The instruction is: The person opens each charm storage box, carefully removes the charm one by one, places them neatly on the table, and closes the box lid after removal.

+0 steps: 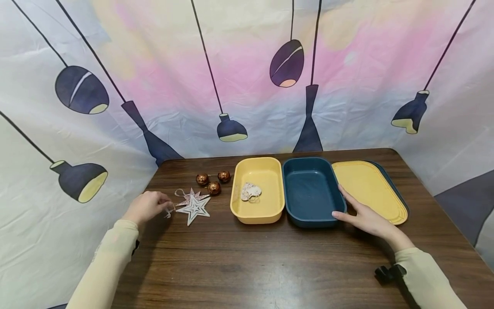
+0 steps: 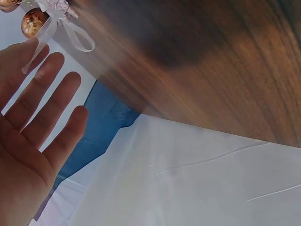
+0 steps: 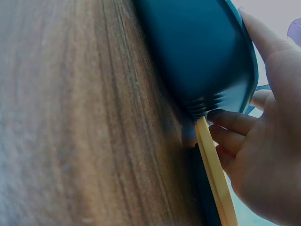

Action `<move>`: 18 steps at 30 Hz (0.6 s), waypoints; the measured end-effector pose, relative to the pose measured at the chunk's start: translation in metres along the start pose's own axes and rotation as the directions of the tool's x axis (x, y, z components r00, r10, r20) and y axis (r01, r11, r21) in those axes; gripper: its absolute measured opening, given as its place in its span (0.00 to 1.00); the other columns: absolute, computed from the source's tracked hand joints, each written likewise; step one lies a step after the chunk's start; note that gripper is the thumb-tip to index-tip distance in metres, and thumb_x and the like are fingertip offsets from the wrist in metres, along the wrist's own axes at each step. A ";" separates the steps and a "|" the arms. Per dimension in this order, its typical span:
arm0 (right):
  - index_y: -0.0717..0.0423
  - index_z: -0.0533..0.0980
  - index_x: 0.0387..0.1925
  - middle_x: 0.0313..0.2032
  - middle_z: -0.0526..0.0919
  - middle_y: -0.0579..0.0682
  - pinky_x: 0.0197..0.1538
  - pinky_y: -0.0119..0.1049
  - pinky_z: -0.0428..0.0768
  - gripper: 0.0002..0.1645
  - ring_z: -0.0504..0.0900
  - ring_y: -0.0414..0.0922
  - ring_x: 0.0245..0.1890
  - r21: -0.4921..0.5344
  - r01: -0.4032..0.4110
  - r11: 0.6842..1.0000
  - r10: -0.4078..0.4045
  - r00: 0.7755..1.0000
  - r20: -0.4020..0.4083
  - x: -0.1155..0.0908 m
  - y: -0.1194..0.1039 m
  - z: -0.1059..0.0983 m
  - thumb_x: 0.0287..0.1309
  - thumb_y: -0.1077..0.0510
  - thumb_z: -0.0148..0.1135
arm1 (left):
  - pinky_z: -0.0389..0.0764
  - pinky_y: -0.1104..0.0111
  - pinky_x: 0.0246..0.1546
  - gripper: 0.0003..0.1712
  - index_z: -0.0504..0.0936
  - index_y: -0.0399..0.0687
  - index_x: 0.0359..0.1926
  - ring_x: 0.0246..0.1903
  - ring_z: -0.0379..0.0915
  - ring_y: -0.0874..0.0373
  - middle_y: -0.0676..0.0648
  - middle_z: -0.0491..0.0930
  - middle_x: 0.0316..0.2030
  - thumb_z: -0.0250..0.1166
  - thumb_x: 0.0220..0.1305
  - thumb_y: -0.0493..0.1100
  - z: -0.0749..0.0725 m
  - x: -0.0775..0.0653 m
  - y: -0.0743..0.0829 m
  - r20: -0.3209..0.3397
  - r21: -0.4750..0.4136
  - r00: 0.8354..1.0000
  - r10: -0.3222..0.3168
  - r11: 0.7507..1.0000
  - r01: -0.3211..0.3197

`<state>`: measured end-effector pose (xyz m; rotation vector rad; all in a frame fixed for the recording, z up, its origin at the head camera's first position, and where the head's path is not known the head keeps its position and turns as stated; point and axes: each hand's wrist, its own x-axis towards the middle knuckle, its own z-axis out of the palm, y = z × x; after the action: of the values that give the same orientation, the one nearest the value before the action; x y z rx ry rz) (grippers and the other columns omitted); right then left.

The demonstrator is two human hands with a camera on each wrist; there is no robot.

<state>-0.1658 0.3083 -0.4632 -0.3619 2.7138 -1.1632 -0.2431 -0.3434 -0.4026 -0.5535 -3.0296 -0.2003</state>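
Observation:
In the head view my left hand is beside the white star ornament, its thumb and forefinger close together on the ornament's white ribbon; the other fingers are spread. Under the white star lies a pink glittery star. My right hand rests at the near right corner of the dark blue container, thumb at the rim and fairly straight fingers along the outer wall. Next to it stands a yellow container with a heart-shaped ornament inside.
Three shiny copper-coloured balls lie behind the stars. A yellow lid lies partly over a dark blue lid to the right of the containers. The wooden table backs onto a printed cloth.

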 end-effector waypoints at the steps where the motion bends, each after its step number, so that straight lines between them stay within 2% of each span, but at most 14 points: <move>1: 0.36 0.34 0.81 0.79 0.42 0.62 0.63 0.75 0.57 0.56 0.49 0.73 0.73 0.000 0.000 1.000 0.000 1.000 0.001 0.000 0.000 0.000 0.69 0.37 0.60 | 0.80 0.49 0.35 0.06 0.90 0.47 0.35 0.30 0.81 0.54 0.53 0.85 0.28 0.70 0.64 0.44 -0.001 0.000 0.000 -0.007 0.004 1.000 0.004 1.000 -0.003; 8: 0.36 0.34 0.81 0.79 0.43 0.62 0.63 0.75 0.57 0.57 0.49 0.72 0.73 0.008 0.002 1.000 -0.002 1.000 0.003 0.000 -0.002 -0.001 0.68 0.38 0.61 | 0.80 0.49 0.35 0.07 0.90 0.45 0.37 0.30 0.81 0.52 0.51 0.85 0.29 0.69 0.65 0.43 -0.008 0.005 0.004 -0.026 0.003 0.999 0.023 1.000 -0.023; 13: 0.36 0.34 0.81 0.79 0.43 0.62 0.63 0.75 0.58 0.57 0.50 0.72 0.73 0.010 0.007 1.000 -0.007 1.000 0.003 0.000 -0.002 -0.001 0.68 0.39 0.61 | 0.80 0.47 0.36 0.11 0.90 0.41 0.39 0.32 0.82 0.48 0.48 0.86 0.30 0.68 0.67 0.45 -0.013 0.009 0.009 -0.039 0.007 0.999 0.008 1.000 -0.008; 18: 0.36 0.34 0.81 0.79 0.43 0.62 0.63 0.75 0.58 0.56 0.50 0.72 0.73 0.008 0.004 1.000 -0.004 1.000 0.005 0.000 -0.002 -0.001 0.68 0.38 0.61 | 0.80 0.48 0.37 0.12 0.90 0.42 0.41 0.33 0.82 0.50 0.48 0.86 0.32 0.66 0.69 0.46 -0.020 0.015 0.015 -0.039 -0.011 0.999 0.013 1.000 -0.013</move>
<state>-0.1656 0.3078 -0.4611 -0.3682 2.7046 -1.1718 -0.2512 -0.3265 -0.3797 -0.5628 -2.9881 -0.2245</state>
